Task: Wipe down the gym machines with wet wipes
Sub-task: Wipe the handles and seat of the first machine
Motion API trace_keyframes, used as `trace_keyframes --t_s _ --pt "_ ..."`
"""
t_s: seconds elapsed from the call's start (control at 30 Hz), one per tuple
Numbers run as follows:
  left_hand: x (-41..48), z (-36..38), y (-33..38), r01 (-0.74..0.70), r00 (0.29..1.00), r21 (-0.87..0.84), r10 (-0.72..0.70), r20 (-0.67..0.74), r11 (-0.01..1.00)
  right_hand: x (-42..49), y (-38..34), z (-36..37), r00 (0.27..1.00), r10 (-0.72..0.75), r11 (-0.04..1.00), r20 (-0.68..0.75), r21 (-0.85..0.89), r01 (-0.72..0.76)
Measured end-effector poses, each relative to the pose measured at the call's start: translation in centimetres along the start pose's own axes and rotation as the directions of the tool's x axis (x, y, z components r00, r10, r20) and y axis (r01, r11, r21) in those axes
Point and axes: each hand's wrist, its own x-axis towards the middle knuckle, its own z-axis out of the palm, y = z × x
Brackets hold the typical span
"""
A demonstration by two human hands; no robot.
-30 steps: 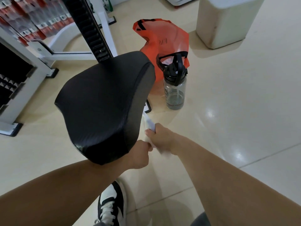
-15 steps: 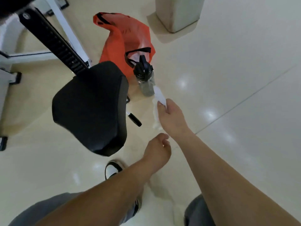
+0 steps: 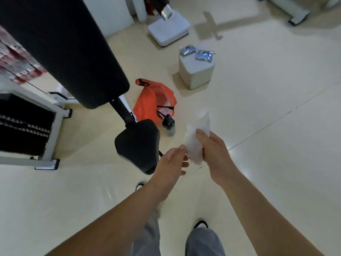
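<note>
A white wet wipe (image 3: 196,137) hangs in front of me, pinched by my right hand (image 3: 215,152) between thumb and fingers. My left hand (image 3: 170,163) is just left of it, fingers relaxed, with a fingertip touching the wipe's left edge. Below and to the left is the machine's black padded seat (image 3: 137,145) on its notched black post (image 3: 122,111). A large black back pad (image 3: 60,47) rises at the upper left. The weight stack (image 3: 22,124) in a white frame is at the far left.
An orange plastic bag (image 3: 151,100) and a clear water bottle with black lid (image 3: 168,126) sit on the floor beside the seat. Farther back is a white block (image 3: 195,71) with silver wipe packets (image 3: 199,53) on top. A white machine base (image 3: 168,28) lies behind it.
The view rose and pulled back from the seat. My right hand lifted the wipe higher, and my left hand came up beside it and now touches its edge.
</note>
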Motion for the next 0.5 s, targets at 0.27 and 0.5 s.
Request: trace_keyframes --t_s 0.27,0.5 --pt "-12.8 -4.3 7.7 -0.037 0.994 -0.204 0.058 0.098 0.978 -12.6 -10.5 3.4 0.984 -0.044 0.988 0.170 -0.136 0.067" --pt "-17.0 -9.4 8.5 -0.116 0.979 -0.283 0.157 0.129 0.952 -17.3 -10.1 6.6 0.988 0.003 0.992 0.156 -0.125 0.016"
